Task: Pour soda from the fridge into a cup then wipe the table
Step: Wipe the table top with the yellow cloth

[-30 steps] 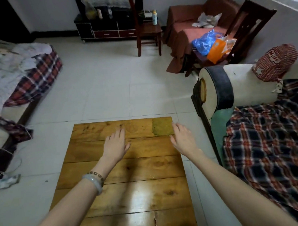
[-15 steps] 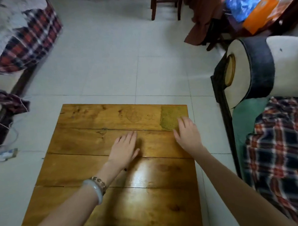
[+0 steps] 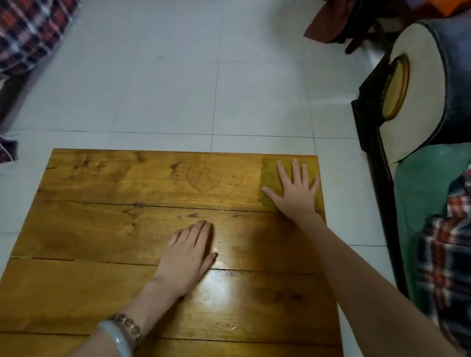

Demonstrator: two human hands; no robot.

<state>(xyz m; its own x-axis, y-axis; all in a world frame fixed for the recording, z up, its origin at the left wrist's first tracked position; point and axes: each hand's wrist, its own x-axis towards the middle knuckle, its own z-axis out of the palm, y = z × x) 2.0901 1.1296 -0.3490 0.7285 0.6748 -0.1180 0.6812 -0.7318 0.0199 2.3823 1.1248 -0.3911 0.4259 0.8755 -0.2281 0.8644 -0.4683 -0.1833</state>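
A low wooden plank table (image 3: 96, 238) fills the lower middle of the view. A yellow-green textured cloth (image 3: 269, 177) lies flat on its far right corner. My right hand (image 3: 294, 192) rests palm down on the cloth with fingers spread. My left hand (image 3: 189, 253) lies flat on the bare wood near the table's middle, fingers together, with bracelets on the wrist. No soda, cup or fridge is in view.
A sofa with a rolled cream and dark armrest (image 3: 424, 89) and plaid cover (image 3: 454, 263) stands close on the right. A bed with plaid bedding (image 3: 20, 34) is at the upper left. White tiled floor (image 3: 170, 73) lies beyond the table.
The camera has tilted further down toward the table. My right hand has moved forward onto the cloth and flattened on it. My left hand has settled flat on the wood.
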